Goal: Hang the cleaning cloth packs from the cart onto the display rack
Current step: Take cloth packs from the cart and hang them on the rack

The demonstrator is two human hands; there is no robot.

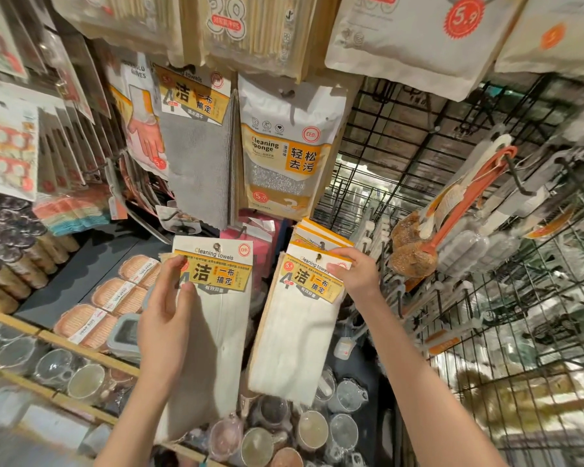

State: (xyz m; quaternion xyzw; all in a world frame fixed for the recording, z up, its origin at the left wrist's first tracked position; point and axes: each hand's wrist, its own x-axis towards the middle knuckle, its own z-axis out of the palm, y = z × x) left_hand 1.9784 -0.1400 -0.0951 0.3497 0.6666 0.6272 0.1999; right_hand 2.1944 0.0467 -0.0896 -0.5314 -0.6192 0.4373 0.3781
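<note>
Two white cleaning towel packs with yellow labels hang low on the display rack. My left hand [167,310] pinches the left edge of the left pack's [216,318] label card, whose hole sits on a hook. My right hand [354,273] pinches the top right corner of the right pack [297,335], which hangs in front of two or three similar packs [321,235] on the same hook. A grey towel pack [199,163] hangs above on the rack. The cart is not in view.
A cleaning sponge pack [287,153] and glove packs [142,123] hang above. A black wire grid panel [402,136] with brushes [452,214] stands to the right. Below, a shelf holds glass cups [81,375] and packed dishes [112,298].
</note>
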